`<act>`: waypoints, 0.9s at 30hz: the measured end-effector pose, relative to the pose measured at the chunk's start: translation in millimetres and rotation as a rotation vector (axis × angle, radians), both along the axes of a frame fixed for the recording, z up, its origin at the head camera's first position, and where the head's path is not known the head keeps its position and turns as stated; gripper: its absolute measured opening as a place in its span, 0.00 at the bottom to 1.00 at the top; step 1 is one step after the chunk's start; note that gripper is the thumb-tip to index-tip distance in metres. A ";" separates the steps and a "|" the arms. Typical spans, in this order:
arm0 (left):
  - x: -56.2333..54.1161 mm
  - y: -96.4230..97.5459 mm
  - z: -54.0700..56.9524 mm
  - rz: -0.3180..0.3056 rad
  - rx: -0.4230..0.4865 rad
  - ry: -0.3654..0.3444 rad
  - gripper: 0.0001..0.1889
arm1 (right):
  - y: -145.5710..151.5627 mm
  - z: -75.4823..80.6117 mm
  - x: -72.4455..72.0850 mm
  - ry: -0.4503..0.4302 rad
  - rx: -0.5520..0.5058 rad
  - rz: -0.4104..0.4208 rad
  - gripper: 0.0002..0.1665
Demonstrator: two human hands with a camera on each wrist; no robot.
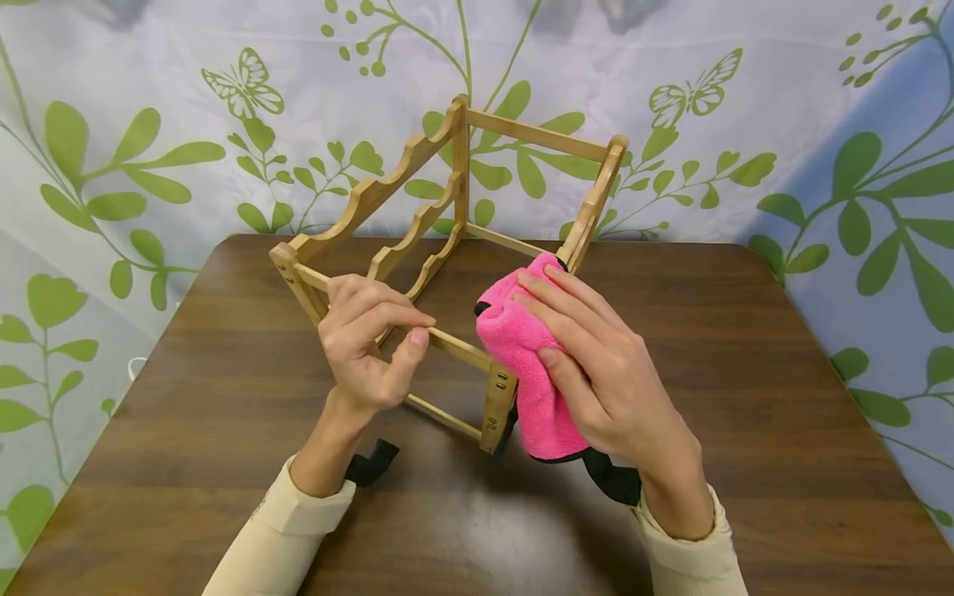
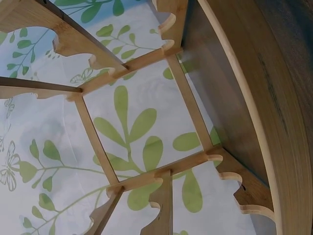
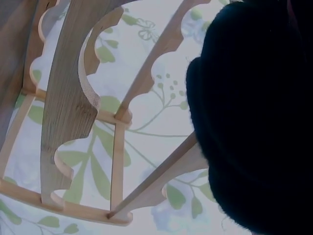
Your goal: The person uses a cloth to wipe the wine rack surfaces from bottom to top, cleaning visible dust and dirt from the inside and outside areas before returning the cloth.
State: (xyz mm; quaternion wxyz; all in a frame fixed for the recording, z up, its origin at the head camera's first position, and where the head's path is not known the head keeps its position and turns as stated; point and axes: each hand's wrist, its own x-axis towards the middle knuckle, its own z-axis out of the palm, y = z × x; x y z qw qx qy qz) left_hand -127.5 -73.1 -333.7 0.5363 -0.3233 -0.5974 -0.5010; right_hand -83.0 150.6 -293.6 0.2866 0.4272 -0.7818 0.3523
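Note:
A light wooden rack (image 1: 462,349) with scalloped rails stands tilted on the table. My left hand (image 1: 365,335) pinches its near top bar between thumb and fingers. In my right hand (image 1: 607,377) is a pink cloth (image 1: 540,406) with black edging, bunched against the rack's right side rail and hanging down past the near corner. The cloth hides much of that side. From the left wrist, the rack's inner bars (image 2: 188,103) and wavy rails show, but no hand. The right wrist view has a scalloped rail (image 3: 71,107) close by, beside a large dark shape (image 3: 254,122), too dark to make out.
Under the rack is a brown wood-grain table (image 1: 224,397) with rounded far corners. A pale backdrop (image 1: 313,50) with green leaves and butterflies hangs right behind it. Black straps (image 1: 373,462) show at both wrists.

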 end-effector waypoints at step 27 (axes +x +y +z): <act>-11.0 -10.2 1.5 -0.085 0.056 -0.015 0.12 | 2.2 -10.0 -11.4 0.048 0.052 -0.093 0.27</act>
